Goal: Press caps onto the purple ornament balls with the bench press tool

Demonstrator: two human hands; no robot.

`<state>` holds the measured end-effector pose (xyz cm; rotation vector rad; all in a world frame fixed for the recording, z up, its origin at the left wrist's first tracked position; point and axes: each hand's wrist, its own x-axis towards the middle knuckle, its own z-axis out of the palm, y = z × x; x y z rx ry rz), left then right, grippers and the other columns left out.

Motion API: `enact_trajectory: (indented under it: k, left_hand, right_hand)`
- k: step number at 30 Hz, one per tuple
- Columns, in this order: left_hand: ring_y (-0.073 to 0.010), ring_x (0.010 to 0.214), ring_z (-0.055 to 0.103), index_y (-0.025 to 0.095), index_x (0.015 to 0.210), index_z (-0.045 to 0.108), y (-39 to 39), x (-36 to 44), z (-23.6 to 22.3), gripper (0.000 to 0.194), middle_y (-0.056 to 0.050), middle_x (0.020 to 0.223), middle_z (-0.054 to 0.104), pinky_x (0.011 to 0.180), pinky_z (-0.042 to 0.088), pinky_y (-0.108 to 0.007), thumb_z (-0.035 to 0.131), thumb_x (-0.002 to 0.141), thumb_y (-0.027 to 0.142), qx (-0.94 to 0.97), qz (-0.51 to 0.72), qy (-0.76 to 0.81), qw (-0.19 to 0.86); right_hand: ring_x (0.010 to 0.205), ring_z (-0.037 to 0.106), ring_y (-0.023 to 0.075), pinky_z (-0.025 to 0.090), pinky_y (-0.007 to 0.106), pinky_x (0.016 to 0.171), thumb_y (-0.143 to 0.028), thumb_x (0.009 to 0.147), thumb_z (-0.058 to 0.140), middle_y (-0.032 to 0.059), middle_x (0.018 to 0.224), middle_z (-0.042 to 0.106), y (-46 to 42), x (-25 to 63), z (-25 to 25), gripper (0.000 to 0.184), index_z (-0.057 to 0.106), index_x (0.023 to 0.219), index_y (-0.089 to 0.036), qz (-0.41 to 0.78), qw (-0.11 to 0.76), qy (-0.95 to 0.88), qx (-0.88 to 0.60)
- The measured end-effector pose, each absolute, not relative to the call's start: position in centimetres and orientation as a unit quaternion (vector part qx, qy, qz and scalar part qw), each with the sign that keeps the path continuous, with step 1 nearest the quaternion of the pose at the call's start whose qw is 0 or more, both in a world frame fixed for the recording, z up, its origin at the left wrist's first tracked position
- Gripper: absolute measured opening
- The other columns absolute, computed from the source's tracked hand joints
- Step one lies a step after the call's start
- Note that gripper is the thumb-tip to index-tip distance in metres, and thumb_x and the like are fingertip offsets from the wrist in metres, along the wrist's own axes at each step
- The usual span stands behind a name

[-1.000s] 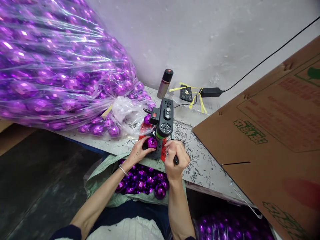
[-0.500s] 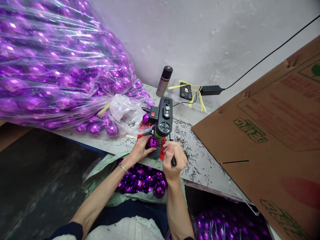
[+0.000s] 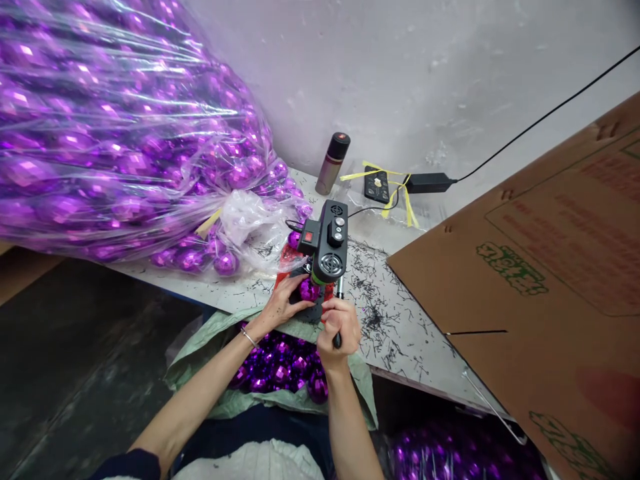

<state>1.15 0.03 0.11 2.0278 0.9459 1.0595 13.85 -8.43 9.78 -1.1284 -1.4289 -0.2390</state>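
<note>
At seven o'clock under the machine [image 3: 331,239], observed ball [image 3: 309,289] held between thumb and fingers of part-curled left hand [image 3: 280,307], with right hand [image 3: 345,325] clenched round lever [image 3: 337,341] at five o'clock from ball, and can [image 3: 333,164] at twelve from machine.

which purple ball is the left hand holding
The shiny, faceted purple ball under the black, round-ended machine head: the bare left hand grips it, while those in the pale green sack and clear plastic bag lie outside its grasp.

no legible txt; red/grn print [image 3: 513,268] on ctn [image 3: 550,327] blurry
</note>
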Motion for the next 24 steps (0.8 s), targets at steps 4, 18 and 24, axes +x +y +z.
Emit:
enact_trajectory:
  k: [4, 18, 24]
  left_hand:
    - [-0.0308, 0.127, 0.064, 0.022, 0.142, 0.057, 0.1, 1.2, 0.0, 0.062, -0.014, 0.136, 0.068, 0.109, 0.052, -0.049, 0.076, 0.088, 0.045, 0.773, 0.401, 0.364, 0.331]
    - [-0.0304, 0.128, 0.063, 0.022, 0.142, 0.055, 0.0, 1.2, 0.0, 0.063, -0.014, 0.136, 0.067, 0.109, 0.051, -0.051, 0.076, 0.088, 0.045, 0.770, 0.395, 0.367, 0.340]
    - [-0.0305, 0.127, 0.064, 0.021, 0.141, 0.056, 0.1, 1.2, 0.1, 0.062, -0.015, 0.136, 0.067, 0.109, 0.051, -0.050, 0.075, 0.089, 0.046, 0.775, 0.396, 0.361, 0.336]
  right_hand:
    - [0.072, 0.063, 0.0133, 0.051, 0.029, 0.065, -0.011, 0.098, 0.040, 0.0028, 0.082, 0.065, -8.2, 13.9, 8.5, 0.025, 0.055, 0.082, -0.021, -0.110, 0.615, -0.616, -0.480]
    - [0.067, 0.061, 0.0136, 0.053, 0.035, 0.074, -0.016, 0.101, 0.038, -0.0001, 0.076, 0.061, -7.7, 13.9, 6.9, 0.027, 0.052, 0.078, -0.022, -0.138, 0.631, -0.607, -0.463]
    - [0.065, 0.058, 0.0132, 0.050, 0.033, 0.071, -0.017, 0.102, 0.037, -0.0010, 0.073, 0.057, -7.6, 13.7, 6.9, 0.029, 0.050, 0.077, -0.022, -0.126, 0.647, -0.595, -0.460]
